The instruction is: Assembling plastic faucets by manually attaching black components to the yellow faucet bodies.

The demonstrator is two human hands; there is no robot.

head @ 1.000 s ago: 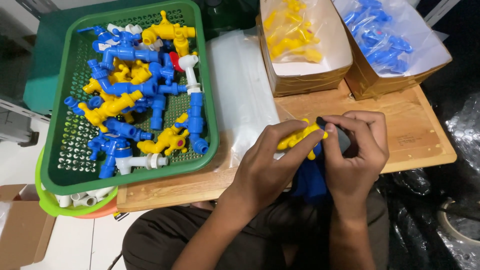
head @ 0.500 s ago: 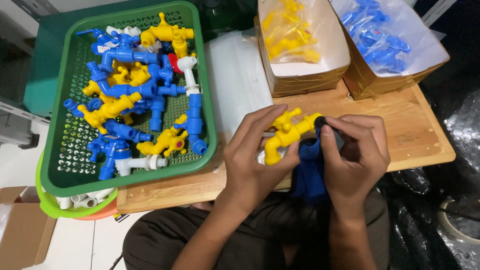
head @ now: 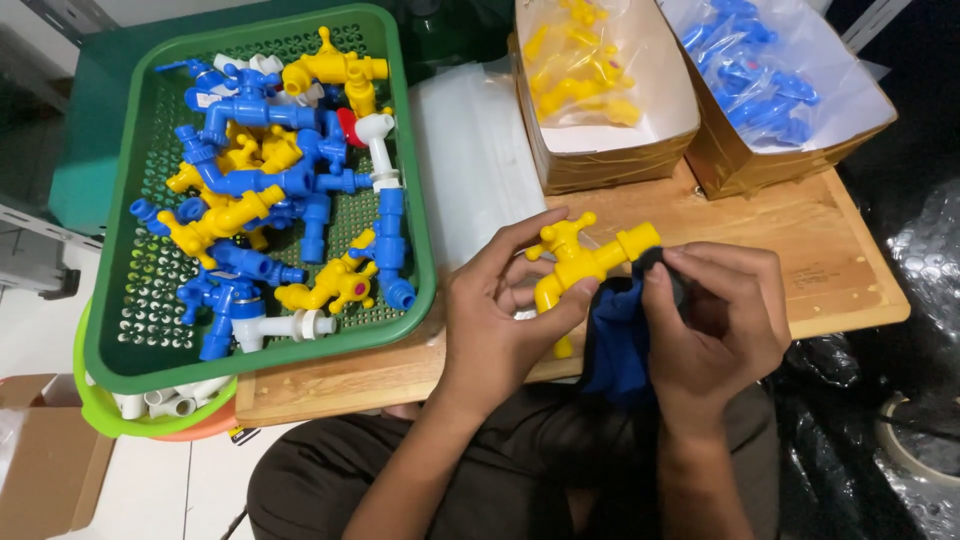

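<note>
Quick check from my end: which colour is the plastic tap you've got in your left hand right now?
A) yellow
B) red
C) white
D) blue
A: the left hand grips a yellow plastic tap over the wooden board, while the right hand presses a dark blue cloth against its threaded end.

The yellow plastic tap (head: 578, 262) sits in my left hand (head: 500, 320), gripped about its body with the thumb underneath; it lies roughly crosswise, its small handle knob pointing up and left, its spout hanging down toward me, its threaded end pointing right; that end meets the blue cloth (head: 618, 340) bunched in my right hand (head: 715, 320), which drapes down over the edge of the wooden tabletop (head: 760, 230); a dark piece between my right fingertips is too hidden to make out.
</note>
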